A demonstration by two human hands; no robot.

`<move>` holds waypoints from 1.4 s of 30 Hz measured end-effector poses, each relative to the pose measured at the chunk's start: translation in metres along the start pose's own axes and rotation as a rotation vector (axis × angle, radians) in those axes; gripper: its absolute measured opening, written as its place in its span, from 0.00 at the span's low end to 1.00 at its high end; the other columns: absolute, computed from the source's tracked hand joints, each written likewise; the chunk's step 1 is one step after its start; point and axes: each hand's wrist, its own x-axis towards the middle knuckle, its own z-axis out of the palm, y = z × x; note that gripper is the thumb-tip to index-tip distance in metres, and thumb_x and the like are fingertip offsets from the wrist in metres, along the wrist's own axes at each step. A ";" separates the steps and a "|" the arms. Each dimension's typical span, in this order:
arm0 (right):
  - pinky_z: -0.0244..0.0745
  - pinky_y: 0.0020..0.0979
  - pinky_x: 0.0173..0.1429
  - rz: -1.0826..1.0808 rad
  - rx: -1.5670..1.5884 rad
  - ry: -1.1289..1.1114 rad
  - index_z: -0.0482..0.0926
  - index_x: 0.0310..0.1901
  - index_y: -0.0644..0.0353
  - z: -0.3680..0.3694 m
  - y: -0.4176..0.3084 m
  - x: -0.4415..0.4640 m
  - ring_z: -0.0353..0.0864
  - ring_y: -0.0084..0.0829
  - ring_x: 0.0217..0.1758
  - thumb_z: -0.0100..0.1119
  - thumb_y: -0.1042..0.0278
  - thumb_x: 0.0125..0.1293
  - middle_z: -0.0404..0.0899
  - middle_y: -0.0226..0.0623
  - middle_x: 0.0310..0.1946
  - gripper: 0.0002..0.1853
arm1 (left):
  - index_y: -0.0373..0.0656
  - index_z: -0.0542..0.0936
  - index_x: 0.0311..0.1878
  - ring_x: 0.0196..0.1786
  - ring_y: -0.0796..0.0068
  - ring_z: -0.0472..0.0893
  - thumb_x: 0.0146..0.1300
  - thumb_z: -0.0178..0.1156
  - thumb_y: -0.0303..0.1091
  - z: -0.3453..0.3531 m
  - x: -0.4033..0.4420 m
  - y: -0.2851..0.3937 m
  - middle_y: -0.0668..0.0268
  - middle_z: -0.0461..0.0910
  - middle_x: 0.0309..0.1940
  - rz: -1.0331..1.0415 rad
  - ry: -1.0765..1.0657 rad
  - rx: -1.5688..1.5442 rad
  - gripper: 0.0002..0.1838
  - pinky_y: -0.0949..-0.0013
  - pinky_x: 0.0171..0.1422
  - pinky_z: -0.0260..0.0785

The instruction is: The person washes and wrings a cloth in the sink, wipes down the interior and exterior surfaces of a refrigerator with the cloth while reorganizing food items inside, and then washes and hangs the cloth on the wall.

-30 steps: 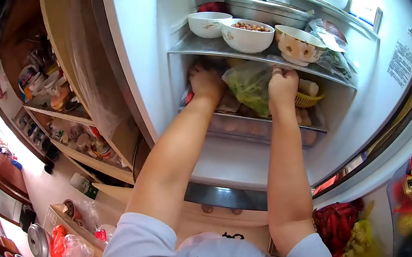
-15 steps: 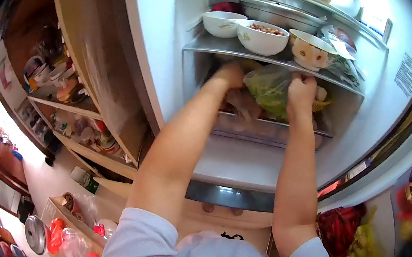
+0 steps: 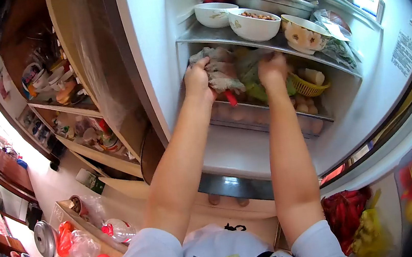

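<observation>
My left hand (image 3: 196,82) is closed on the edge of a crumpled plastic bag (image 3: 222,69) with pale, pinkish contents I cannot make out. A red strip (image 3: 231,97) hangs below it. To the right, my right hand (image 3: 273,72), slightly blurred, is closed at a clear plastic bag of green leafy vegetables (image 3: 252,74). Both bags are in the fridge compartment under the glass shelf (image 3: 257,45). Just right of my right hand is a yellow basket (image 3: 308,85) with a pale, cut piece of food in it. Eggs (image 3: 306,103) lie below the basket.
Above my hands, the shelf holds a white bowl (image 3: 215,15), a bowl of nuts or beans (image 3: 255,29), a flowered bowl (image 3: 303,37) and a steel basin (image 3: 273,2). A wooden cabinet (image 3: 90,65) stands at left. A box with a plastic bottle (image 3: 119,230) is on the floor.
My left hand has come leftward and toward me with the pale bag. My right hand and the greens have shifted left and inward, exposing the yellow basket and eggs. The view has shifted slightly.
</observation>
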 end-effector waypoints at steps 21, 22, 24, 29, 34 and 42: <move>0.75 0.29 0.34 -0.144 0.601 -0.183 0.77 0.42 0.62 0.004 0.011 -0.121 0.84 0.28 0.31 0.64 0.72 0.63 0.82 0.37 0.27 0.08 | 0.40 0.76 0.52 0.45 0.57 0.82 0.71 0.54 0.37 0.030 -0.033 -0.013 0.57 0.81 0.43 -0.100 0.043 -0.083 0.13 0.49 0.51 0.77; 0.74 0.28 0.34 -0.201 0.564 -0.097 0.77 0.42 0.62 0.001 0.007 -0.122 0.83 0.26 0.31 0.63 0.73 0.63 0.82 0.36 0.27 0.07 | 0.40 0.76 0.53 0.45 0.57 0.82 0.70 0.54 0.37 0.034 -0.041 -0.019 0.58 0.81 0.44 -0.119 0.035 -0.049 0.14 0.49 0.51 0.77; 0.73 0.27 0.34 -0.318 0.487 0.072 0.78 0.43 0.62 -0.005 -0.004 -0.123 0.81 0.21 0.30 0.62 0.74 0.63 0.81 0.34 0.27 0.07 | 0.40 0.75 0.54 0.43 0.62 0.83 0.70 0.57 0.35 0.028 -0.043 -0.031 0.59 0.82 0.42 -0.017 -0.089 -0.022 0.14 0.54 0.49 0.78; 0.71 0.25 0.36 -0.275 0.690 -0.127 0.79 0.43 0.64 -0.022 0.013 -0.130 0.75 0.19 0.30 0.58 0.74 0.66 0.78 0.29 0.27 0.06 | 0.38 0.75 0.53 0.45 0.68 0.83 0.69 0.58 0.29 0.023 -0.050 -0.003 0.62 0.82 0.44 0.049 -0.212 0.234 0.11 0.63 0.47 0.80; 0.71 0.22 0.46 -0.223 0.704 0.056 0.79 0.47 0.66 -0.054 -0.027 -0.118 0.75 0.18 0.40 0.60 0.72 0.68 0.79 0.28 0.38 0.09 | 0.34 0.76 0.55 0.44 0.79 0.80 0.68 0.61 0.30 0.001 -0.067 0.005 0.66 0.82 0.44 0.152 -0.523 0.687 0.15 0.71 0.51 0.75; 0.73 0.19 0.44 0.147 1.111 -0.418 0.81 0.49 0.63 -0.069 -0.013 -0.124 0.76 0.14 0.40 0.61 0.69 0.71 0.81 0.27 0.39 0.09 | 0.34 0.79 0.47 0.39 0.83 0.75 0.71 0.60 0.36 0.007 -0.097 0.017 0.70 0.82 0.36 0.114 -0.737 0.932 0.13 0.73 0.45 0.71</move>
